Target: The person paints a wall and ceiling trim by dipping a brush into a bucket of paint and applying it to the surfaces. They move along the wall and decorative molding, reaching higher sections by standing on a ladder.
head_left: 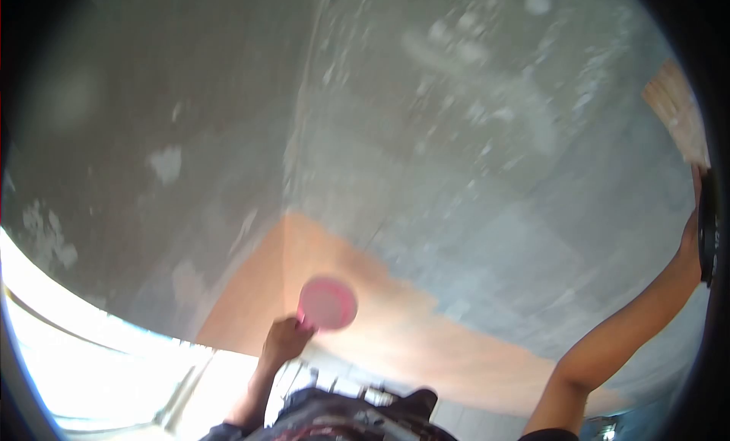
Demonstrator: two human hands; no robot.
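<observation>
The pink plastic cup (328, 303) sat low in the middle of the view, its round face turned to the camera, in front of the orange patch (395, 323) on the grey plastered surface (426, 137). The left hand (284, 341) grasped it from below-left, fingers closed on its edge. The right hand (690, 242) was raised far to the right against a dark object (709, 220) at the frame's edge; whether it clasped that or only leaned on it could not be told. Above it showed a tan bristle-like piece (677, 114).

Done well, the lift probably called for a firm left grip and a level cup while the other arm stretched.

Counted: one cup, two hands, one orange patch, one dark object, one bristle-like piece
</observation>
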